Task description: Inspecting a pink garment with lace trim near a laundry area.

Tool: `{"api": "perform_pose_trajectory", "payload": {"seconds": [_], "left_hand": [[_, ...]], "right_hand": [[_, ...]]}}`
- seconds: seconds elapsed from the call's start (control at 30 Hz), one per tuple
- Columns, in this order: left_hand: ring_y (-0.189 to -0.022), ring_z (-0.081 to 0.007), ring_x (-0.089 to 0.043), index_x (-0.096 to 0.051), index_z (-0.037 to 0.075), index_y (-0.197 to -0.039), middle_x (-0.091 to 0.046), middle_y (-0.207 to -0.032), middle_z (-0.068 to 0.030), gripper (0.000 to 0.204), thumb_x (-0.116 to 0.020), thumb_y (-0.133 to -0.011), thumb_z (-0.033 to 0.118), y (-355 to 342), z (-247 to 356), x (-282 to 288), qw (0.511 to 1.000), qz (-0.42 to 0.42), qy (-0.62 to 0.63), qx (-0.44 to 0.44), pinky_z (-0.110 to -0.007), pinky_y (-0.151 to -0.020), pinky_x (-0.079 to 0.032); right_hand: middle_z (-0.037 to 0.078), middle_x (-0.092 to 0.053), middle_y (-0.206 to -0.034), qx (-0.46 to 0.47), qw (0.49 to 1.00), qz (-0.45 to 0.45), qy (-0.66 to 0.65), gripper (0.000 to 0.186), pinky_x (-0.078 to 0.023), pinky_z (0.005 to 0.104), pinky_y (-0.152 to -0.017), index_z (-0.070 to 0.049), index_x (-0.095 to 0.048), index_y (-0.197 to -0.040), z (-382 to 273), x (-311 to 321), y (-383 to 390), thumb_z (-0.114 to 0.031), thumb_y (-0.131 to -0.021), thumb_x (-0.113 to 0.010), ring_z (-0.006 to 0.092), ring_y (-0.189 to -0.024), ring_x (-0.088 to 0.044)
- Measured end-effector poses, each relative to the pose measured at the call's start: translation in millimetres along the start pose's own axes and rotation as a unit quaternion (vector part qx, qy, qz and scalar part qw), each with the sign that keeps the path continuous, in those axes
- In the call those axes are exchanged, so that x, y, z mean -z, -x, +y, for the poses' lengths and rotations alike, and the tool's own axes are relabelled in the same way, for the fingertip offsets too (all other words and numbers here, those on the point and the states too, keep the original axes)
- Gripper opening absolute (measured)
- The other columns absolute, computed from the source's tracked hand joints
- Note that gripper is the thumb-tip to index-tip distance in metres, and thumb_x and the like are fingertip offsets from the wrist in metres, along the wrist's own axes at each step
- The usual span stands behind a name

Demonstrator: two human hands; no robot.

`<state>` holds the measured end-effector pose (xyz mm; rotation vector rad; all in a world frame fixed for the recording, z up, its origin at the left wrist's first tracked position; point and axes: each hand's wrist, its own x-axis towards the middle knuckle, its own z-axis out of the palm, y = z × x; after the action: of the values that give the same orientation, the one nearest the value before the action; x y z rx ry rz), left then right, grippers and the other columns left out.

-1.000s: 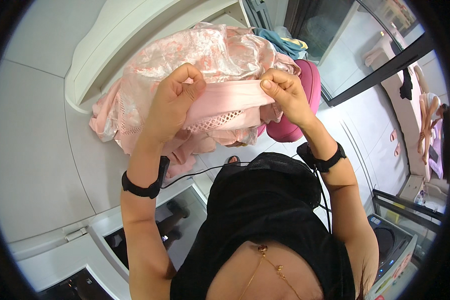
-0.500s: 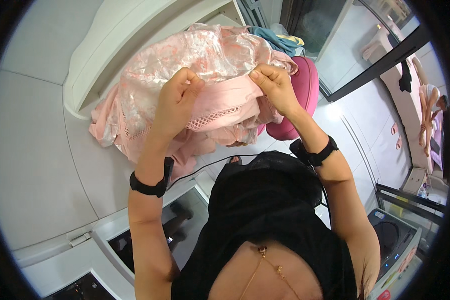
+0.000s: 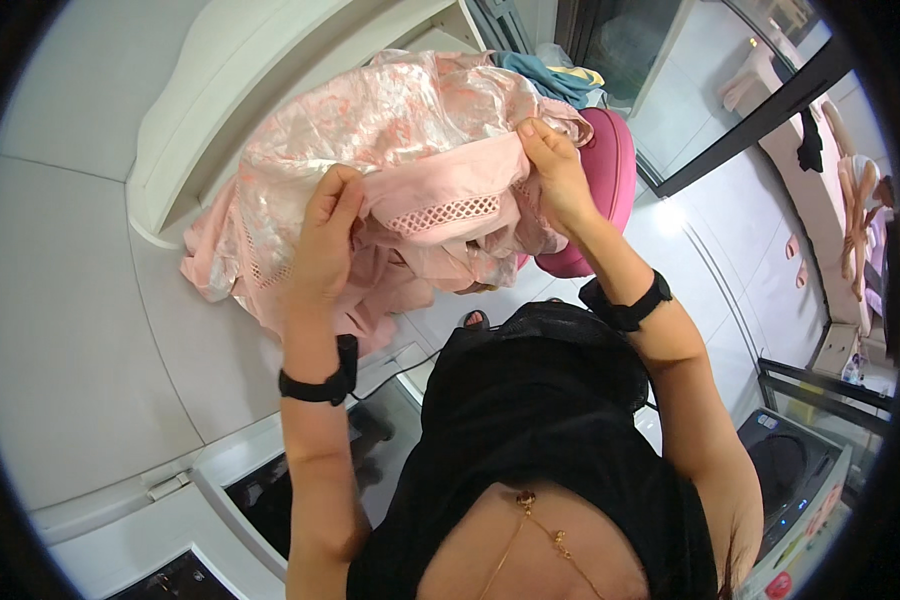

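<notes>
A large pink bed cover (image 3: 390,105) with a shiny patterned face lies heaped in front of me. A plain pink edge band with a lattice openwork strip (image 3: 445,213) is stretched between my hands. My left hand (image 3: 325,235) is closed on the band's left end, thumb against fingers. At the band's right end, my right hand (image 3: 562,175) pinches the upper corner between thumb and fingers. Loose folds hang below the band, toward my body. Each forearm wears a black strap with a small device.
The heap rests partly on a pink cushioned seat (image 3: 615,165) and against a white curved cabinet (image 3: 150,200). Teal cloth (image 3: 540,78) lies behind it. At right stand a dark door frame (image 3: 760,115), pink slippers (image 3: 800,272) and another person's legs (image 3: 854,225). Appliances flank me below.
My left hand has moved down and to the left along the edge, and my right hand slightly up. The band is now spread out, showing more of its lattice.
</notes>
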<state>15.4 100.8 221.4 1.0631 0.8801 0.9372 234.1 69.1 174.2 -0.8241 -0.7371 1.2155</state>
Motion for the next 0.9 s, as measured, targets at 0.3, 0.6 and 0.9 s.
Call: {"api": "perform_pose_trajectory", "payload": {"seconds": [0.3, 0.6, 0.9], "left_hand": [[-0.051, -0.0115, -0.035, -0.045, 0.0, -0.064, -0.037, -0.051, -0.0032, 0.028, -0.047, -0.087, 0.017, 8, -20, -27, 0.929, 0.16, -0.289, -0.168, -0.029, -0.048, -0.031], [-0.056, -0.0095, -0.036, -0.042, 0.0, -0.064, -0.04, -0.057, -0.0058, 0.03, -0.043, -0.089, 0.016, 4, -23, -10, 0.883, 0.178, -0.352, -0.254, -0.026, -0.049, -0.032], [-0.053, -0.0037, -0.032, -0.048, 0.002, -0.067, -0.039, -0.056, 0.0051, 0.027, -0.049, -0.087, 0.019, 5, -8, 2, 0.98, 0.03, -0.188, -0.055, -0.021, -0.046, -0.029]], "right_hand": [[0.016, -0.041, -0.053, 0.066, 0.942, 0.052, 0.324, 0.026, -0.037, 0.0345, -0.048, 0.002, -0.045, -0.067, 2, -7, 5, -0.016, -0.086, -0.043, 0.0216, -0.049, -0.043], [0.014, -0.037, -0.051, 0.225, 0.9, 0.043, 0.371, 0.032, -0.034, 0.0326, -0.048, 0.001, -0.042, -0.066, 10, 8, -3, -0.021, -0.089, -0.041, 0.0196, -0.047, -0.035], [0.006, -0.036, -0.05, 0.222, 0.909, 0.051, 0.349, 0.033, -0.032, 0.0298, -0.045, -0.001, -0.04, -0.067, 16, 14, -2, -0.024, -0.089, -0.042, 0.0115, -0.048, -0.037]]}}
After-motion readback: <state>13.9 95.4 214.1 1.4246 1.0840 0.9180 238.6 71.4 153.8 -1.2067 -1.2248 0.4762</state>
